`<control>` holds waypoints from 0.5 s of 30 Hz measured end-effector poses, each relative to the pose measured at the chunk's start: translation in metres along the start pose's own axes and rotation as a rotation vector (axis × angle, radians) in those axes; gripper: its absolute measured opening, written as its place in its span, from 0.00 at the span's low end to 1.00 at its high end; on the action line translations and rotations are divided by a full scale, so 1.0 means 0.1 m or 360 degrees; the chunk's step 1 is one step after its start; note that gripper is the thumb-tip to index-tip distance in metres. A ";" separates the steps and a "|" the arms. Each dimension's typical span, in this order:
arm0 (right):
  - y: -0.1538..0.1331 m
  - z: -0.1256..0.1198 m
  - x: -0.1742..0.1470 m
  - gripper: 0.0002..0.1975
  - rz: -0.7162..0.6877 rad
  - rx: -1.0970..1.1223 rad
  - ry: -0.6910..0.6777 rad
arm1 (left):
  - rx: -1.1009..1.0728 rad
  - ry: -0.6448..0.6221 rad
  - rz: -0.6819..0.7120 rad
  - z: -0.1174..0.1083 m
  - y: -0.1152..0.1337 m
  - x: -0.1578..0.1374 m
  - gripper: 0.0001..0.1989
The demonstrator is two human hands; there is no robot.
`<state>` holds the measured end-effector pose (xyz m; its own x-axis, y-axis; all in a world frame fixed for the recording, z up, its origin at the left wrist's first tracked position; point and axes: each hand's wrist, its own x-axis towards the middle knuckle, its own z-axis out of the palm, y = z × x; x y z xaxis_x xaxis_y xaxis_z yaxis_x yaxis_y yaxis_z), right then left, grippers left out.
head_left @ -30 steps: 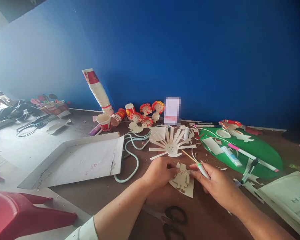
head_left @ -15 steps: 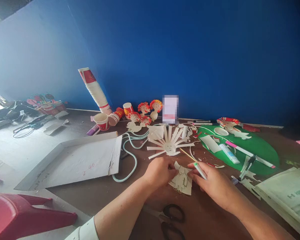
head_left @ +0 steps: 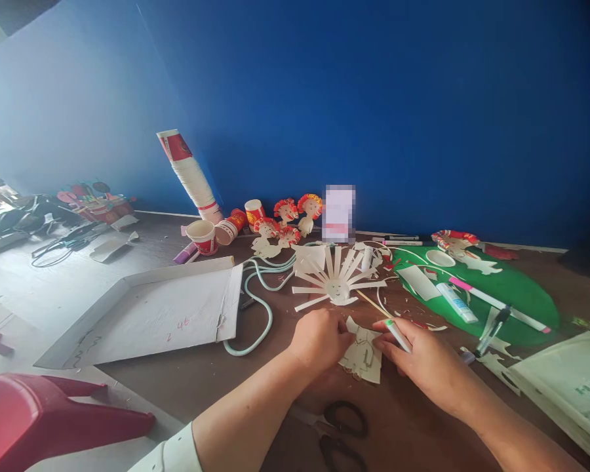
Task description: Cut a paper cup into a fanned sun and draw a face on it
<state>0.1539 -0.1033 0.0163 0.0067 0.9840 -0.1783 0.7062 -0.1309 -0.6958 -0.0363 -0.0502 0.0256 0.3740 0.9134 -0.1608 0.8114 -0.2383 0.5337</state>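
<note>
My left hand (head_left: 319, 341) is closed, its fingertips pinching the left edge of a small white paper piece (head_left: 361, 354) with a figure outline on it. In my right hand (head_left: 423, 357) is a white marker (head_left: 399, 337) with a green end, held between thumb and fingers. The right fingertips also touch the paper's right edge. Just beyond the hands lies a paper cup cut into spread strips (head_left: 338, 288), with a small face drawn on its base. Black-handled scissors (head_left: 344, 423) rest on the table in front of the paper.
At left are an open white box lid (head_left: 152, 321), a looped pale cable (head_left: 270, 308) and a red stool (head_left: 34, 419). A leaning cup stack (head_left: 194, 180) and several red-fringed paper figures (head_left: 288, 213) stand behind. A green mat (head_left: 526, 305) holds a glue tube (head_left: 457, 303) and markers.
The figure on the paper looks flatter against the sheet than before. Both hands stay at the paper, and the green-ended marker remains in the right hand. The view has shifted slightly.
</note>
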 end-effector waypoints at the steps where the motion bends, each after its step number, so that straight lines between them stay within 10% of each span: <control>1: 0.00 0.00 0.00 0.18 0.0004 -0.0005 0.0002 | 0.0022 0.0002 -0.0007 0.00 0.01 0.00 0.09; 15: -0.01 0.01 0.01 0.17 -0.0024 0.0001 0.0060 | 0.0156 0.0097 -0.0052 0.07 0.03 0.01 0.10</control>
<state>0.1530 -0.1024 0.0162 0.0224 0.9897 -0.1414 0.7060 -0.1158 -0.6987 -0.0305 -0.0521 0.0208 0.3212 0.9388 -0.1241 0.8639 -0.2368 0.4446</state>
